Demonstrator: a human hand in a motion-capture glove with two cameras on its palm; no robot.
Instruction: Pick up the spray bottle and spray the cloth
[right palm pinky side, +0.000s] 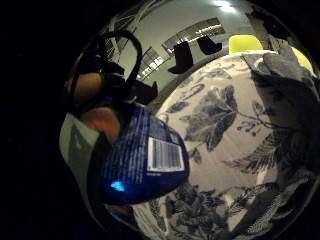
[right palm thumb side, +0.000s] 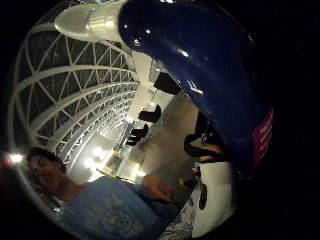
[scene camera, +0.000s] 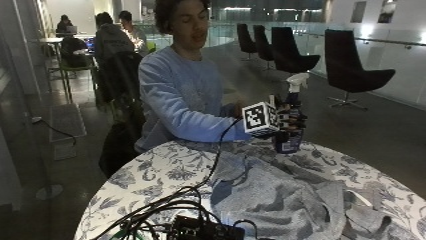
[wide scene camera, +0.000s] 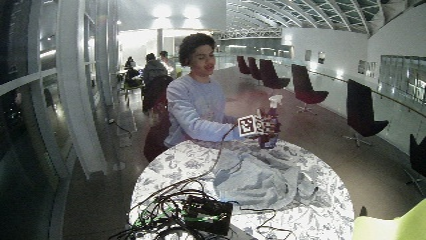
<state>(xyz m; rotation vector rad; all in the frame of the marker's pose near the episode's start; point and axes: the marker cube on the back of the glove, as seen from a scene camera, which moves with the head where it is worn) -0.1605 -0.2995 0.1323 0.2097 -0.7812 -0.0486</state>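
Pick-up done: right hand (scene camera: 287, 122) grips the spray bottle (scene camera: 291, 116), fingers wrapped round it, upright above the tabletop (scene camera: 160, 170) edge. Grey cloth (scene camera: 279, 192) lies below, nearer camera. Next: aim nozzle down at cloth, squeeze trigger.

This is a large public atrium or lounge: a white latticed glass roof (right palm thumb side: 75, 90) arches overhead, dark high-backed swivel chairs (scene camera: 353, 67) line a glass balustrade (scene camera: 399, 55), and a round floral-patterned table (wide scene camera: 173, 175) stands beside tall windows (wide scene camera: 40, 100).

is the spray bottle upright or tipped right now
Upright: in the outside view the bottle is held by the gloved hand with its white nozzle on top, above the table.
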